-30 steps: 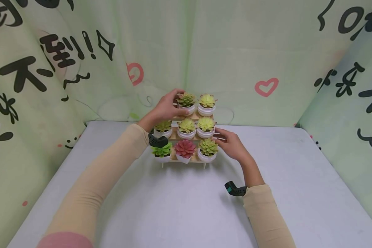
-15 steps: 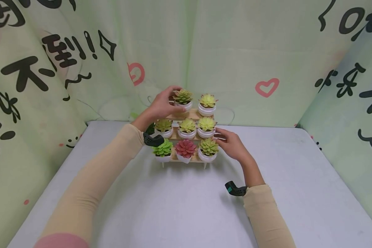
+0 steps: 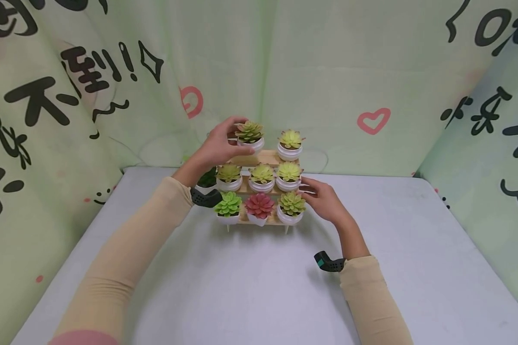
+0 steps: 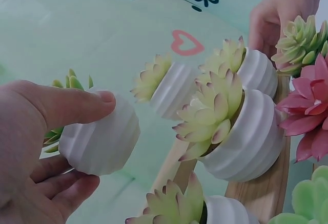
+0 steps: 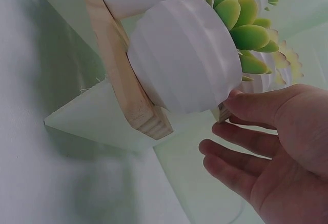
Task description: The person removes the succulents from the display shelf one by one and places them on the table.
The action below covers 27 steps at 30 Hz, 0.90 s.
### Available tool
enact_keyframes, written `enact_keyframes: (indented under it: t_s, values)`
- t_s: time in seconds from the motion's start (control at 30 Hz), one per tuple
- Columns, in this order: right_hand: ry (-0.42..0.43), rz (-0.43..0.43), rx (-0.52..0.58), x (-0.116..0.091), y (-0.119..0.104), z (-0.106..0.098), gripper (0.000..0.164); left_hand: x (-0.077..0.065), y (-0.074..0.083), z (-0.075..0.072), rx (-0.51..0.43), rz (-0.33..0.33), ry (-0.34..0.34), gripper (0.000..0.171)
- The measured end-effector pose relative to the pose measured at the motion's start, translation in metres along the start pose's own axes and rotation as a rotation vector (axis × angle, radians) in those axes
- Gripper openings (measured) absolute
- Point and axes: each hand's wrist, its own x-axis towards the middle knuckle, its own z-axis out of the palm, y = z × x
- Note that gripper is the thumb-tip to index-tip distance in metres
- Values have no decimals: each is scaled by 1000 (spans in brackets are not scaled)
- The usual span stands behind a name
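Thumb and fingers of my left hand (image 3: pixel 220 143) pinch a white-potted green succulent (image 3: pixel 250 134), held clear above the wooden rack's top shelf (image 3: pixel 265 157), left of a pale succulent (image 3: pixel 290 143). My right hand (image 3: pixel 324 200) pinches the right end of the middle shelf (image 3: pixel 243 189). A red succulent (image 3: pixel 259 205) sits mid-bottom. Around spreads the white tabletop (image 3: pixel 241 282).
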Motion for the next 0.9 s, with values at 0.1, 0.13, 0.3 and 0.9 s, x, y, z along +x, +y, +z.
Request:
enact_keyframes:
  t_s: [0.1,0.13,0.3,0.9]
  values:
    - [1,2,2,0,0,0,52,-2,1,0,-1,2,4,74]
    - [0,2,5,0,0,0,52,-3,1,0,4,0,6,74]
    - [1,-2,8,-2,-3,-1,52,-9,1,-3,2,-3,16,74]
    - [3,9,-5,-3,-6,-1,52,-35,-1,-18,-32,-5,49,73]
